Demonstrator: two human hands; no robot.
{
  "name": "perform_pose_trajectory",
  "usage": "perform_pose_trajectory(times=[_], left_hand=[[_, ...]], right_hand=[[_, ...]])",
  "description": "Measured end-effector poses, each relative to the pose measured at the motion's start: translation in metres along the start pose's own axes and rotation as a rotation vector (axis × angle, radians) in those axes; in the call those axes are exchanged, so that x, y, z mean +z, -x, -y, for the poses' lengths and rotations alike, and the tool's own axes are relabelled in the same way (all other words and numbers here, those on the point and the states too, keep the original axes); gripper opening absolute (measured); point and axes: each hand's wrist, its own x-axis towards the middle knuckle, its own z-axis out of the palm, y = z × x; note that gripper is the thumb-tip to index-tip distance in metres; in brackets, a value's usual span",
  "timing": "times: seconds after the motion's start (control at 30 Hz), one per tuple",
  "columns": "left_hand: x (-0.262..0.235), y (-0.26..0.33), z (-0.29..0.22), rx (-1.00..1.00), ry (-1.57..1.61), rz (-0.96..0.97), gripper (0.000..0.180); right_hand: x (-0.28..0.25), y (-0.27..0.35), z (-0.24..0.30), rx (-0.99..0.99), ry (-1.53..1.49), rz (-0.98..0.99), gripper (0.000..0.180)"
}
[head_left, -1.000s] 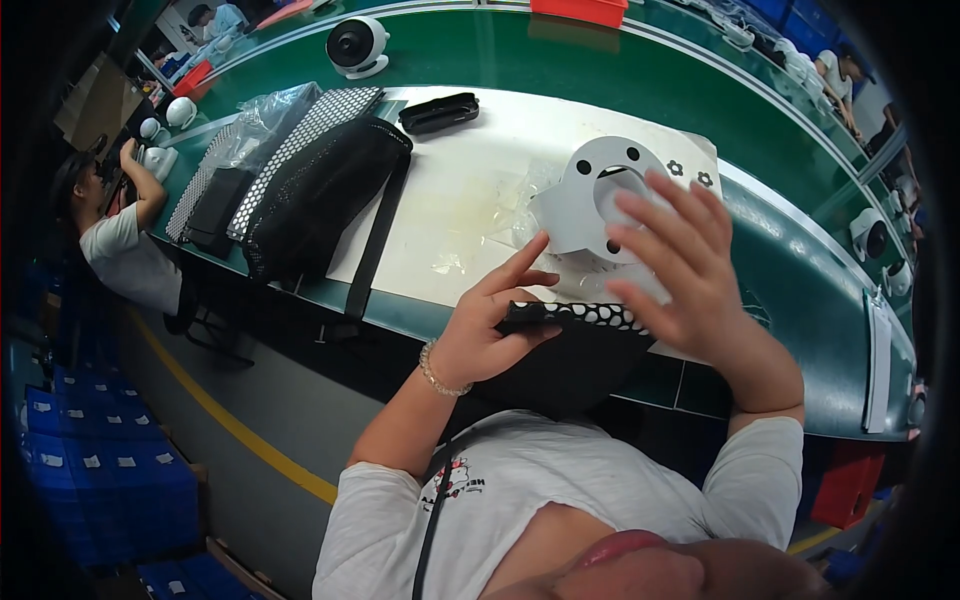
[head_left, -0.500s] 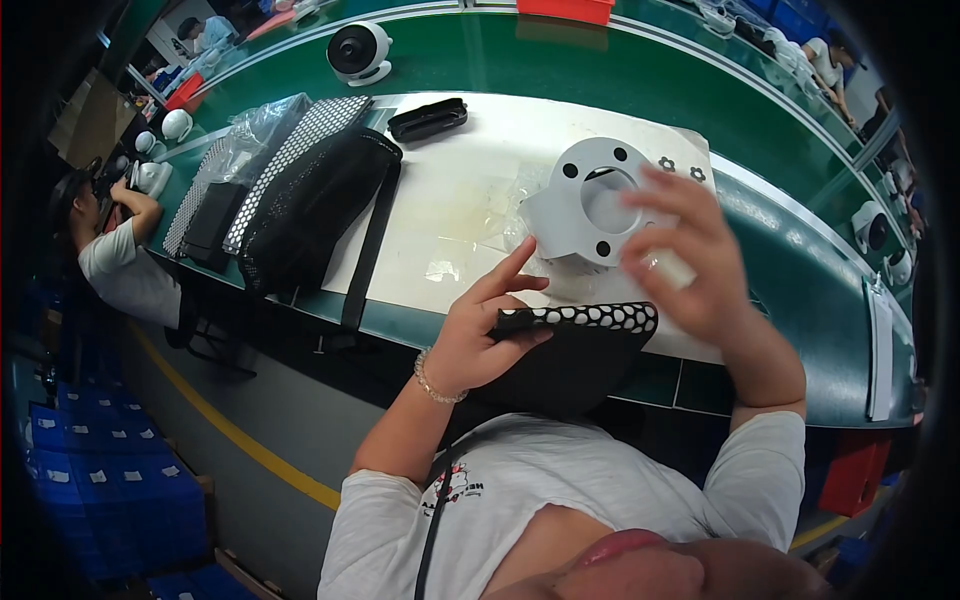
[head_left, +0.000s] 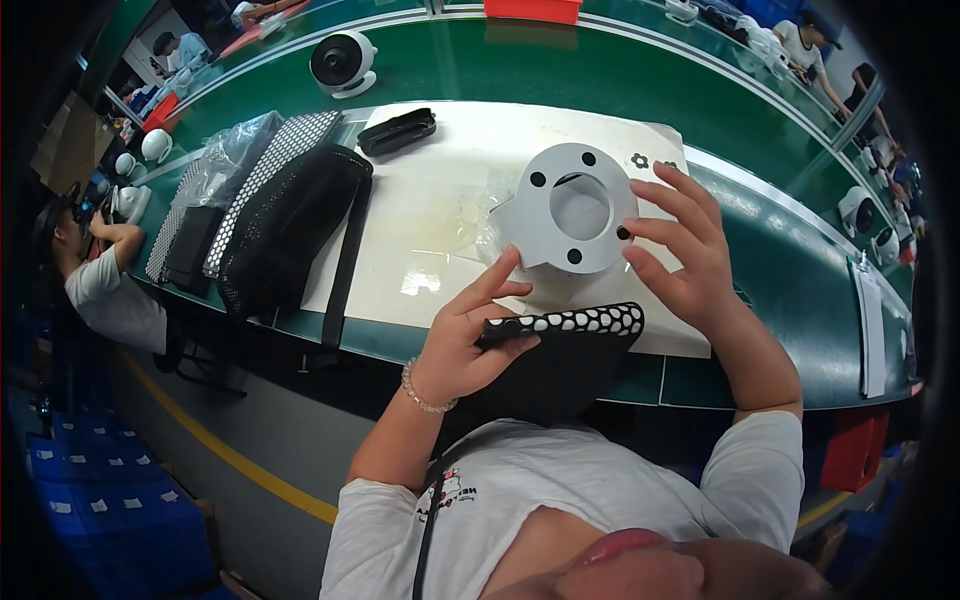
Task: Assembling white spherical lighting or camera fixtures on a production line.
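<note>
A white round housing (head_left: 540, 225) with a wide central opening and several black round pads on its flat ring lies on the pale work sheet. My left hand (head_left: 465, 345) grips a black sheet with rows of white round spots (head_left: 570, 321), held at the near edge of the bench. The left index finger points up toward the housing's lower left edge. Fingers apart, my right hand (head_left: 690, 245) is at the housing's right side. One of its fingertips is at the right-hand black pad (head_left: 623, 233); whether it presses the pad cannot be told.
Black mesh material (head_left: 285, 225) with a hanging strap, spotted sheets (head_left: 270, 175) and clear plastic lie at left. A small black case (head_left: 397, 131) is behind them. A white camera (head_left: 342, 64) stands farther back. Small black flower-shaped pieces (head_left: 640, 161) lie beyond the right hand. Someone sits at far left.
My right hand, blurred over the housing's right side before, is now steady with its fingers at the rim. A black pad shows there now. The whole view has shifted slightly.
</note>
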Motion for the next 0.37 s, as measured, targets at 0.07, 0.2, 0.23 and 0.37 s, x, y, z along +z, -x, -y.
perform_pose_trajectory(times=[0.07,0.2,0.23,0.37], left_hand=[[0.001,0.001,0.001,-0.012,-0.016,-0.008,0.023],[0.002,0.002,0.003,-0.029,-0.001,-0.016,0.023],[0.001,0.003,0.002,-0.030,-0.007,-0.009,0.023],[0.001,0.004,0.003,-0.031,-0.014,0.010,0.024]], right_hand=[[0.000,0.003,-0.004,-0.157,0.163,-0.024,0.017],[0.001,0.006,-0.014,-0.309,0.217,-0.047,0.021],[0.003,0.007,-0.016,-0.371,0.261,-0.064,0.021],[0.010,0.016,-0.022,-0.478,0.363,-0.130,0.021]])
